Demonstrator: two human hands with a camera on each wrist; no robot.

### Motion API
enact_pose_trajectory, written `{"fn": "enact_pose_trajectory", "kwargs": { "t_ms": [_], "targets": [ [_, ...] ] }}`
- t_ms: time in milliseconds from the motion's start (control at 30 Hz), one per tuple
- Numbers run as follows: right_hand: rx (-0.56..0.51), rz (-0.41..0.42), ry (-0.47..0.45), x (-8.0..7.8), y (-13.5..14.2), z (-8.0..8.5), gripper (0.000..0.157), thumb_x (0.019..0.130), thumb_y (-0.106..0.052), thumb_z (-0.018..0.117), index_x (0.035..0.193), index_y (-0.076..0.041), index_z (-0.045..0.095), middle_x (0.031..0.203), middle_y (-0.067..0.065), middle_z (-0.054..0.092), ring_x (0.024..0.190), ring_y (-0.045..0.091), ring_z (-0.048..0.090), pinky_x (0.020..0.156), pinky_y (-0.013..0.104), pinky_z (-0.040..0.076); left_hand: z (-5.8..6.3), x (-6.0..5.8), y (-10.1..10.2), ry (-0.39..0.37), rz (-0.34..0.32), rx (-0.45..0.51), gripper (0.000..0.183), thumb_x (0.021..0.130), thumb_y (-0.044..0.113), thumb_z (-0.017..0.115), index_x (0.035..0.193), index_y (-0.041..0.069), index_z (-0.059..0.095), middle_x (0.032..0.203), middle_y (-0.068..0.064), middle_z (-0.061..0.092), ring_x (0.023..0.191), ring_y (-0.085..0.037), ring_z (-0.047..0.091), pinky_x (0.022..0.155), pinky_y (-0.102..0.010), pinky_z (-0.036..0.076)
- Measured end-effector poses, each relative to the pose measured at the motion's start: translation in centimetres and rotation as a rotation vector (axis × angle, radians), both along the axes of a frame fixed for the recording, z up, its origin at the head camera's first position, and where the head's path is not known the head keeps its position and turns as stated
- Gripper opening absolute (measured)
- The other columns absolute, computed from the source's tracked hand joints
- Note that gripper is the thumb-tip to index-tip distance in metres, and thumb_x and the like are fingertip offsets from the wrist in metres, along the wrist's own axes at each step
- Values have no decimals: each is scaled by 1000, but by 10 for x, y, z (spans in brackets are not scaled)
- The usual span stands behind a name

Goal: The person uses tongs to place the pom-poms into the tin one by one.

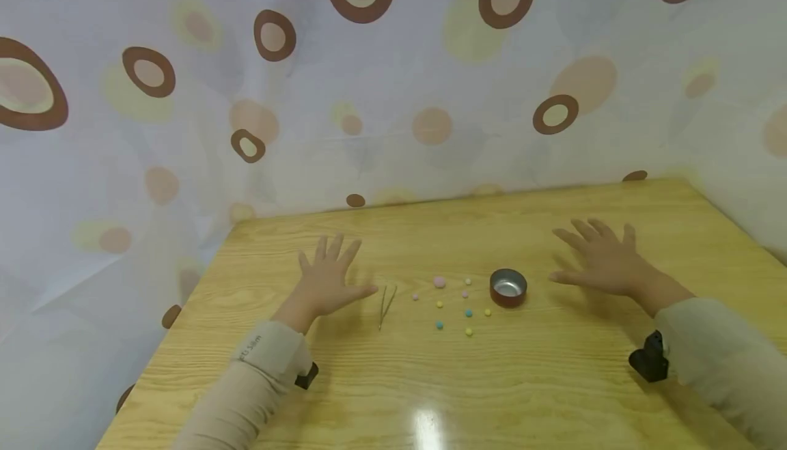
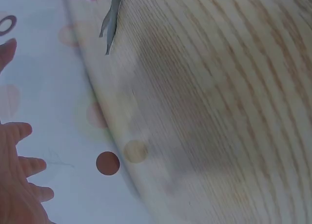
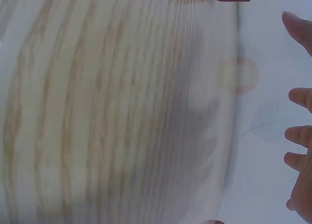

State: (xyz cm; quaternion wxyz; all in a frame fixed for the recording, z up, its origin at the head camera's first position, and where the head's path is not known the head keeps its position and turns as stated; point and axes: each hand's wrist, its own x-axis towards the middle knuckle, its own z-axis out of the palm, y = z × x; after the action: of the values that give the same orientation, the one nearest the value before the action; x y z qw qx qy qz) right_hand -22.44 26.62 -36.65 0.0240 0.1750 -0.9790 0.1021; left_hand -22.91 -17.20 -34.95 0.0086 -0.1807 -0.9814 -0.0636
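My left hand (image 1: pixel 327 286) hovers over the left part of the table with its fingers spread, holding nothing. Just right of its thumb lies a pair of metal tweezers (image 1: pixel 386 308), whose tips also show in the left wrist view. My right hand (image 1: pixel 605 262), fingers spread too, is held over the table on the right. Nearest to it stands a small round bowl (image 1: pixel 508 289), reddish brown outside and silvery inside. Between tweezers and bowl several small balls are scattered: a larger pink one (image 1: pixel 439 282), a blue one (image 1: pixel 468 313), a yellow one (image 1: pixel 469 332) and others in pink, white, yellow and blue.
The light wooden table (image 1: pixel 369 382) meets a patterned white curtain (image 1: pixel 393 81) at its back edge, and the curtain also runs along the left and right sides. A black wrist camera (image 1: pixel 650 358) is strapped below the right sleeve.
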Motion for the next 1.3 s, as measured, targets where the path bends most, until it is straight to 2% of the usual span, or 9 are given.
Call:
{"fn": "enact_pose_trajectory", "kwargs": {
  "t_ms": [200, 400, 667, 900, 1100, 1300],
  "targets": [
    [-21, 13, -10, 2, -5, -1, 85, 73, -61, 51, 135, -11, 24, 136, 26, 16, 121, 47, 8, 81, 69, -12, -3, 4, 5, -15, -7, 11, 85, 74, 66, 44, 139, 18, 16, 142, -14, 6, 126, -39, -3, 87, -68, -1],
    [-42, 35, -15, 4, -11, -3, 83, 73, -59, 53, 136, -11, 24, 136, 26, 16, 121, 47, 9, 82, 69, -11, -7, 8, 12, -16, -13, 5, 83, 74, 61, 49, 138, 17, 19, 142, -15, 10, 126, -39, 0, 87, -68, 2],
    [-44, 63, 2, 9, -19, -8, 82, 73, -60, 52, 133, -10, 27, 134, 27, 20, 119, 47, 14, 81, 71, -7, -19, 13, 19, -42, -8, 3, 83, 75, 61, 49, 138, 17, 19, 141, -14, 11, 125, -40, 6, 88, -67, 6],
    [-60, 84, 9, 8, -31, -9, 83, 72, -61, 52, 133, -9, 29, 135, 25, 21, 121, 45, 14, 83, 70, -3, -25, 16, 21, -44, -21, 30, 82, 74, 59, 51, 136, 11, 26, 138, -16, 21, 123, -39, 17, 88, -66, 13],
    [-105, 115, 4, 8, -41, -12, 82, 72, -58, 55, 133, -9, 29, 135, 25, 21, 121, 44, 14, 85, 69, -1, -26, 16, 23, -59, -32, 27, 76, 77, 56, 50, 129, 4, 35, 130, -18, 35, 116, -37, 32, 86, -60, 27],
    [-130, 139, 16, 10, -48, -13, 81, 72, -55, 57, 130, -5, 33, 133, 26, 24, 119, 44, 18, 85, 68, 3, -27, 17, 25, -90, -28, 33, 74, 77, 54, 52, 126, 0, 39, 124, -20, 41, 112, -38, 36, 86, -58, 30]
  ]
}}
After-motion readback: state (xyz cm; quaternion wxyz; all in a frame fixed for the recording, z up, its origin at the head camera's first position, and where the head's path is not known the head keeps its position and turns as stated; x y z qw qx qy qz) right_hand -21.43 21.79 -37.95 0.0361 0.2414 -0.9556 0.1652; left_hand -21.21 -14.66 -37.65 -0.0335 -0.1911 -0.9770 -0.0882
